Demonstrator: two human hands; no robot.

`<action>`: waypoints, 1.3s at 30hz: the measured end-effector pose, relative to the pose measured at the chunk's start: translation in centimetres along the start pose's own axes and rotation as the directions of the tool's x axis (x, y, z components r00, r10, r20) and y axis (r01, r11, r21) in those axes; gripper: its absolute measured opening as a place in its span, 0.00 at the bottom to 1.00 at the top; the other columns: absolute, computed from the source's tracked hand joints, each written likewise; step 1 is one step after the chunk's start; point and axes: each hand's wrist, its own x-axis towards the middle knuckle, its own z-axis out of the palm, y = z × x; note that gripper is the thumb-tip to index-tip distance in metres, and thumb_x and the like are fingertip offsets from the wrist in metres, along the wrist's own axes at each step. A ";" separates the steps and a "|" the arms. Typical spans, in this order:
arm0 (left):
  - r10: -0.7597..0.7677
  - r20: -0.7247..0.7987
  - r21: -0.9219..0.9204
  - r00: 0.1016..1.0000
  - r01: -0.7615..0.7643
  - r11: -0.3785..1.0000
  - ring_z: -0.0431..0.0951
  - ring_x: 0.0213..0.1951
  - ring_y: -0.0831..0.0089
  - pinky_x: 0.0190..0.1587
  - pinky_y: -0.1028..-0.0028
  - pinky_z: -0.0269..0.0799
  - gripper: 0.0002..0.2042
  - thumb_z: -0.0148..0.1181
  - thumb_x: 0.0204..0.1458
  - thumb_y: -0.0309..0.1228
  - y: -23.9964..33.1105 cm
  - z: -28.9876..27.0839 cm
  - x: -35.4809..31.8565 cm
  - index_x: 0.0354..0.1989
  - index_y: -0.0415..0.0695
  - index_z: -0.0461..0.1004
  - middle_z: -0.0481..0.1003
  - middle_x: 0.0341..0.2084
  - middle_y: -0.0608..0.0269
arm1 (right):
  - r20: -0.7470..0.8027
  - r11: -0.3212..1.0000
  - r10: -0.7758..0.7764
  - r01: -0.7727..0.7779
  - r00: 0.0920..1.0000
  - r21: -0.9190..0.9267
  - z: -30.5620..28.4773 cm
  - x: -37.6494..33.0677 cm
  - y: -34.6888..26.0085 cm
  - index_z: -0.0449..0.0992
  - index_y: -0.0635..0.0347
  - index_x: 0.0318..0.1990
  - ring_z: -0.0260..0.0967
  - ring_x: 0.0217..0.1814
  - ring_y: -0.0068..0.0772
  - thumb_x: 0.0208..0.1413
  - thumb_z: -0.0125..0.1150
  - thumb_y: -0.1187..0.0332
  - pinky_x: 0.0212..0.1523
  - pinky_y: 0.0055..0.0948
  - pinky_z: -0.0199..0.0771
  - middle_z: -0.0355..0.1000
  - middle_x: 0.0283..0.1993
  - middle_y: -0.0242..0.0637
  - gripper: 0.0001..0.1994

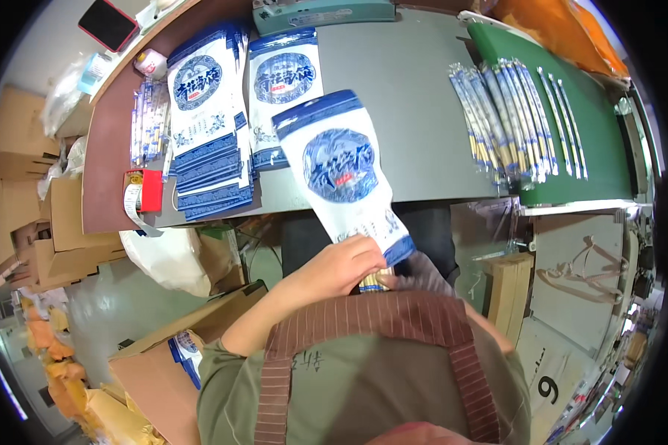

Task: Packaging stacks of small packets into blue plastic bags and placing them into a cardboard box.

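My left hand (345, 265) is closed on the lower end of a white and blue printed pouch (341, 167), which slants up and away over the table's near edge. My right hand (423, 276), in a grey glove, is at the pouch's near end, partly hidden by the apron. Between my hands show the ends of a bundle of wrapped chopsticks (373, 281), in the right hand's fingers. Whether the sticks reach inside the pouch cannot be seen. Beyond the pouch lies a similar flat pouch (283, 78), and left of it a thick stack of pouches (204, 141).
Wrapped chopsticks (501, 119) lie in rows on a green board (605, 141) at right. More wrapped sticks (150, 122) lie at left, near a red tape box (152, 191). A cardboard box (152, 363) holding a pouch stands by my left side. A teal box (323, 12) sits at the back.
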 end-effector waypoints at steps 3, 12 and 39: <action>-0.040 -0.062 -0.065 0.997 0.036 0.997 0.73 0.36 0.58 0.37 0.67 0.71 0.06 0.59 0.50 0.21 0.2 -0.8 1.2 0.36 0.40 0.72 0.71 0.31 0.57 | -0.340 0.715 0.104 -0.308 0.935 -0.627 -0.3 -1.1 -2.6 0.78 0.55 0.38 0.74 0.33 0.25 0.48 0.70 0.58 0.34 0.28 0.74 0.76 0.30 0.34 0.15; 0.249 -0.449 0.462 0.858 -0.015 0.887 0.74 0.33 0.76 0.40 0.80 0.68 0.05 0.59 0.52 0.19 9.4 -16.9 11.0 0.37 0.38 0.75 0.73 0.31 0.64 | -0.172 0.330 -0.733 0.122 0.658 -0.936 -5.2 4.3 -24.6 0.75 0.59 0.33 0.70 0.21 0.37 0.53 0.62 0.64 0.25 0.32 0.69 0.70 0.20 0.40 0.08; -0.026 -0.326 0.897 0.945 0.318 0.307 0.67 0.57 0.61 0.61 0.54 0.59 0.03 0.61 0.44 0.28 -4.5 -14.6 1.3 0.26 0.42 0.77 0.74 0.44 0.63 | -0.093 0.579 -0.307 0.108 0.947 -0.808 -4.4 15.3 -12.5 0.75 0.59 0.38 0.72 0.35 0.46 0.56 0.59 0.63 0.38 0.36 0.74 0.74 0.33 0.42 0.09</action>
